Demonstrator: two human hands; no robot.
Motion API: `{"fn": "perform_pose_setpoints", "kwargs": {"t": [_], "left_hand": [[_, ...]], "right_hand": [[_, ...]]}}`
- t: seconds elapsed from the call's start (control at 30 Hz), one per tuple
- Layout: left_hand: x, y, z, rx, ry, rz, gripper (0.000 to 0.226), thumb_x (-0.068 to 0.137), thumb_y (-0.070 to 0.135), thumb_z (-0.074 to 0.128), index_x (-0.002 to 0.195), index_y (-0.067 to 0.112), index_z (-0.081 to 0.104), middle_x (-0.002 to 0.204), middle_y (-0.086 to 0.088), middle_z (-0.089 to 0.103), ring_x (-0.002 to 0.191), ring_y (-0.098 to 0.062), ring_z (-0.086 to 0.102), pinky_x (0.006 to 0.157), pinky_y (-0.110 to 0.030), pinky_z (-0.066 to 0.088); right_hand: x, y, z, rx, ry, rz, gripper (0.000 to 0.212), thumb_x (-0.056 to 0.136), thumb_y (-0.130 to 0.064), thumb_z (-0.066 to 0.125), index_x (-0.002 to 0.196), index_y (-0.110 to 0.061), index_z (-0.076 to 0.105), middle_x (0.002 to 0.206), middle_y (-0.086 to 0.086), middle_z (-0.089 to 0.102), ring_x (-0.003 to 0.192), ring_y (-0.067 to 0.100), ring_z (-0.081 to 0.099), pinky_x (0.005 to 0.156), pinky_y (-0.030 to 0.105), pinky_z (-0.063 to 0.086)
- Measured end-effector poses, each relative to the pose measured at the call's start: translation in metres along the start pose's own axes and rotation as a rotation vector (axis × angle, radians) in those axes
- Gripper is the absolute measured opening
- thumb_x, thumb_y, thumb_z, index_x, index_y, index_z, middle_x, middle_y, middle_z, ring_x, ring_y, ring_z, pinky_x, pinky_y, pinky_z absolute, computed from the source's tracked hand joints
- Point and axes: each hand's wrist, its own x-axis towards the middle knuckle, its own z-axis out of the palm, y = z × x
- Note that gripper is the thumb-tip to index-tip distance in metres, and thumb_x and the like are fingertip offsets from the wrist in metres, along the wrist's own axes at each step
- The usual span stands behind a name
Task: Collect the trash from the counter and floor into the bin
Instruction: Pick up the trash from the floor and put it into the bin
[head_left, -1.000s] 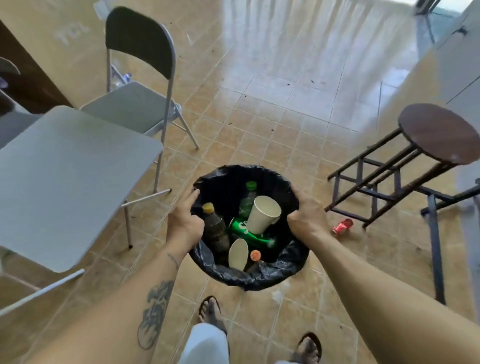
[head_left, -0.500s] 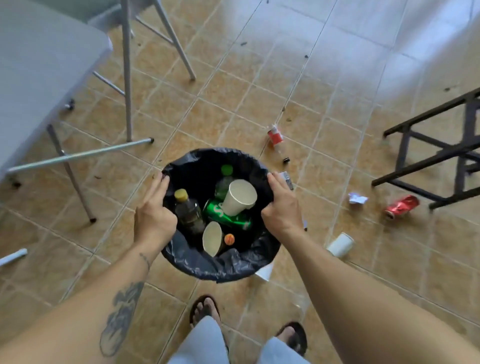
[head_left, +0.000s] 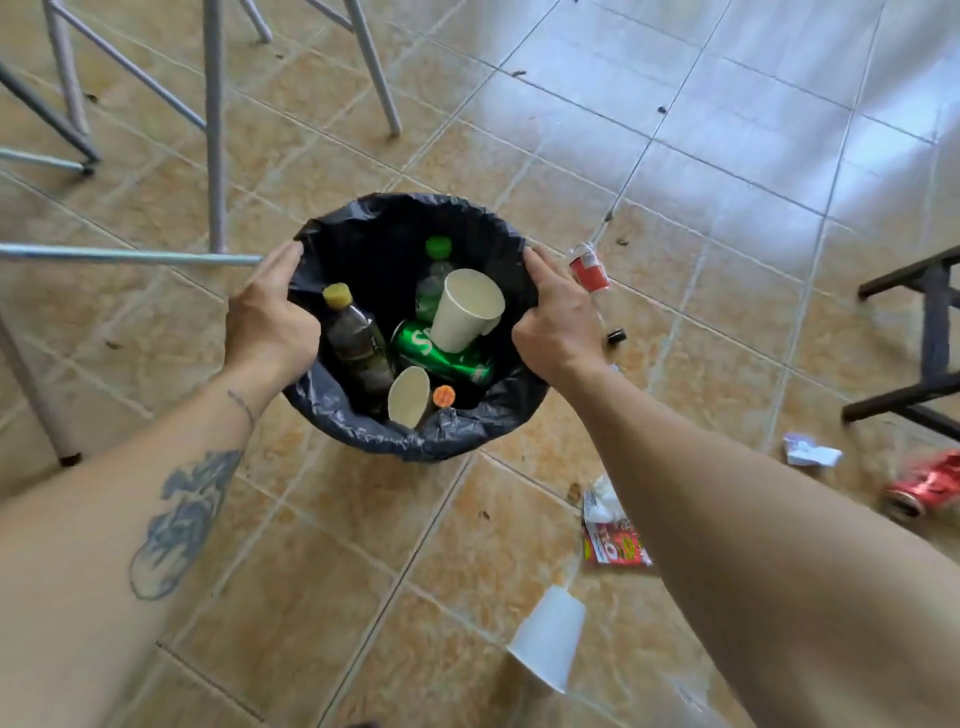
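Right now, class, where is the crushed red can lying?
In the head view the crushed red can lies on the floor tiles at the far right edge, just below the crumpled white paper and near the dark stool's legs.

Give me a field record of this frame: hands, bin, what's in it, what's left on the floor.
left hand: grips bin rim, left side
right hand: grips bin rim, right side
bin: black liner
in bin: paper cup, green can, dark bottle, green-capped bottle
on floor: white cup, red wrapper, crushed red can, crumpled paper, red-labelled bottle
task state: floor trash remains
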Motion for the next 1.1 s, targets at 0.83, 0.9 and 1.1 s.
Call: {"fn": "perform_pose_setpoints", "kwargs": {"t": [0.83,0.9,1.1], "left_hand": [[-0.196,0.123,0.143,-0.233,-0.478,1.039,0.056,0.072,0.005,0.044,0.125,0.003,0.064,0.137,-0.011,0.059,0.122,-0.031,0.059,0.098,-0.042,0.050],[-0.215,0.100,0.162,-0.201,-0.600,1.040,0.055,0.075,0.011,0.045,0.127,0.003,0.061,0.138,-0.012,0.057,0.121,-0.032,0.059,0.098,-0.038,0.049],[-0.237,0.013,0.198,0.089,-0.968,1.139,0.063,0.085,0.036,0.058,0.140,0.008,0.048,0.146,-0.012,0.047,0.131,-0.031,0.048,0.109,-0.046,0.038]], "right_hand": [[-0.134,0.234,0.007,-0.337,-0.443,0.364,0.079,0.080,-0.037,0.062,0.152,-0.021,0.034,0.158,0.011,0.033,0.147,0.027,0.027,0.119,0.040,0.021],[-0.142,0.249,0.023,-0.402,-0.494,0.319,0.095,0.067,-0.056,0.058,0.152,-0.033,0.023,0.161,0.010,0.026,0.149,0.034,0.019,0.118,0.051,0.020],[-0.154,0.267,0.048,-0.549,-0.576,0.266,0.106,0.072,-0.056,0.067,0.151,-0.048,-0.004,0.166,0.003,-0.007,0.149,0.045,-0.001,0.109,0.069,0.025]]}}
